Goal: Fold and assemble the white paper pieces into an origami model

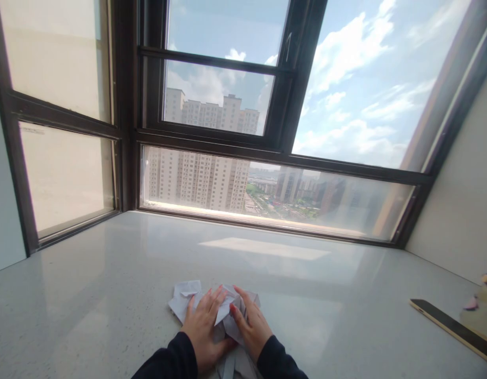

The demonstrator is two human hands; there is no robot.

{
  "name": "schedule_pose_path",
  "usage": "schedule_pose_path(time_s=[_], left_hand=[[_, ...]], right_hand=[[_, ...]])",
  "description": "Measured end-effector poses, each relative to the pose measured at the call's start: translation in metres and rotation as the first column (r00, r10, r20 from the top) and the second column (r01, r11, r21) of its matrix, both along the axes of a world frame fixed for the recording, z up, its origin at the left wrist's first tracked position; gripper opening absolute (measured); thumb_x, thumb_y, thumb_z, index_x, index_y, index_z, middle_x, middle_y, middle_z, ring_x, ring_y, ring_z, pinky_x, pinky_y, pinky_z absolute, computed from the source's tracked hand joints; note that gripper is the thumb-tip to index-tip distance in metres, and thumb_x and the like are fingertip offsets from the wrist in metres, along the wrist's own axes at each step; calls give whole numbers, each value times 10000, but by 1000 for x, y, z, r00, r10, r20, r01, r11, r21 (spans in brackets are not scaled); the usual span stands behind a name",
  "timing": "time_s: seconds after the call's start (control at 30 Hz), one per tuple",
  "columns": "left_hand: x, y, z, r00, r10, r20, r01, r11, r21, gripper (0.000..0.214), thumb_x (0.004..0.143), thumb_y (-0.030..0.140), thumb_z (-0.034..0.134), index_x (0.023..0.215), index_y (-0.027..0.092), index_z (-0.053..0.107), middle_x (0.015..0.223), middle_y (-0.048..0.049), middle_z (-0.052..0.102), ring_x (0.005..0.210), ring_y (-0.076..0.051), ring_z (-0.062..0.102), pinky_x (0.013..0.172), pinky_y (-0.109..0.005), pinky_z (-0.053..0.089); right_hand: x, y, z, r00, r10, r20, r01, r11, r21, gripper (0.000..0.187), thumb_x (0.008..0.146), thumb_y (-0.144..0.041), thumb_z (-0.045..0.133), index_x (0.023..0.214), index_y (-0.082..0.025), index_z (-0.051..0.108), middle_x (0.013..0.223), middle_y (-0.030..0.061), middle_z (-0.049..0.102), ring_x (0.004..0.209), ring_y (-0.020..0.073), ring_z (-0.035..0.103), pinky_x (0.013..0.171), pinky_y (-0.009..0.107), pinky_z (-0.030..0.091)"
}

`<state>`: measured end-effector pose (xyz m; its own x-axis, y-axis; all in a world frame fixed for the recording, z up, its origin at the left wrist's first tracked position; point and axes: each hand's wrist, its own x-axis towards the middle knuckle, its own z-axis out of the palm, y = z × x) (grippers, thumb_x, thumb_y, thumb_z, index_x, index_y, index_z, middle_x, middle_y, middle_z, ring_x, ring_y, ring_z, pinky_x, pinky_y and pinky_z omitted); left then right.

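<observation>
A crumpled, pale white sheet [187,288] with several creases and folded flaps lies on the glossy sill close to me. Whether it is paper or cloth, I cannot tell. Over its left part curves my left hand [206,329], fingers stretched across the folds and thumb reaching right beneath the bunched material. My right hand [251,326] grips the right side, with thumb and index finger around a raised fold. Part of the sheet is hidden under both hands, and a narrow strip of it trails toward me between the wrists.
The speckled white sill [89,295] runs back to dark-framed windows [212,139]. At the right lies a thin dark slab with a light edge [444,323], beside a blurred pale object [482,305] cut off by the frame. A sunlit patch [267,247] falls near the glass.
</observation>
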<state>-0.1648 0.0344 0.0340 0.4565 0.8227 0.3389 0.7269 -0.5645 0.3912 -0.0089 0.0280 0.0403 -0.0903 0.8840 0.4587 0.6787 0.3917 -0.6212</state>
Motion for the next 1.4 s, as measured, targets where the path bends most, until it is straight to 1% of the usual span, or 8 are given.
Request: schedule_pose_path(time_s=[0.17, 0.33, 0.5, 0.67, 0.93, 1.13, 1.27, 1.4], left_hand=[[0, 1, 6, 989, -81, 126, 80, 997, 13, 721, 576, 308, 554, 1226, 182, 267, 1235, -108, 391, 1122, -265, 338, 932, -428, 246], [-1, -3, 25, 926, -167, 339, 130, 983, 129, 568, 592, 116, 422, 1152, 197, 378, 1236, -58, 383, 1130, -218, 326, 933, -369, 281], [-3, -10, 37, 919, -168, 357, 89, 970, 227, 614, 565, 73, 354, 1166, 200, 366, 1285, -33, 316, 1165, -211, 272, 944, -378, 259], [-8, -10, 41, 953, 68, 296, -135, 968, 210, 810, 410, 102, 337, 1213, 201, 300, 1332, 5, 235, 1216, -251, 145, 968, -453, 125], [-23, 0, 40, 881, 68, 467, -204, 947, 246, 410, 618, 143, 278, 944, 204, 519, 1174, -25, 449, 1138, -205, 319, 904, -382, 300], [-9, 7, 14, 955, 205, 214, -221, 973, 58, 386, 686, 256, 397, 1065, 202, 455, 1093, -70, 519, 1001, -225, 472, 815, -382, 390], [-4, 13, -8, 981, 105, 164, -119, 990, 79, 489, 667, 252, 436, 1145, 168, 382, 1116, -108, 504, 1035, -258, 445, 863, -417, 352], [-5, 17, -13, 962, 7, 271, -30, 996, 82, 566, 675, 242, 427, 1204, 121, 266, 1186, -142, 427, 1074, -256, 408, 877, -409, 359]], right_hand=[[-11, -8, 10, 948, 215, -235, -203, 976, 73, 382, 757, -245, 426, 1137, -208, 412, 1117, 42, 526, 1042, 171, 461, 880, 324, 366], [-5, -7, 21, 917, 241, -319, -189, 965, 183, 320, 763, -205, 402, 1078, -201, 459, 1048, 64, 562, 971, 181, 509, 834, 315, 408], [1, -11, 30, 973, 80, -219, -11, 955, 298, 276, 752, -198, 380, 994, -205, 515, 1000, 72, 555, 942, 198, 501, 785, 329, 414], [20, 0, 24, 972, -235, -12, 222, 902, 369, 164, 704, -223, 426, 769, -206, 576, 947, 66, 539, 944, 234, 467, 807, 396, 333], [29, 23, -10, 917, -372, 146, 326, 908, 263, 386, 719, -406, 426, 1023, -179, 494, 1024, 92, 550, 990, 250, 459, 814, 374, 343], [15, 9, -7, 973, -104, 206, 81, 990, 116, 509, 703, -343, 488, 1188, -261, 358, 1039, 38, 569, 916, 206, 527, 799, 338, 381], [3, -5, 13, 981, 146, 127, -154, 986, 58, 564, 670, -190, 495, 1204, -280, 338, 1121, 21, 517, 989, 188, 482, 841, 316, 373], [-4, -9, 23, 968, 249, -25, -248, 967, 57, 588, 630, -70, 423, 1189, -246, 367, 1140, 29, 493, 1027, 171, 452, 865, 306, 369]])
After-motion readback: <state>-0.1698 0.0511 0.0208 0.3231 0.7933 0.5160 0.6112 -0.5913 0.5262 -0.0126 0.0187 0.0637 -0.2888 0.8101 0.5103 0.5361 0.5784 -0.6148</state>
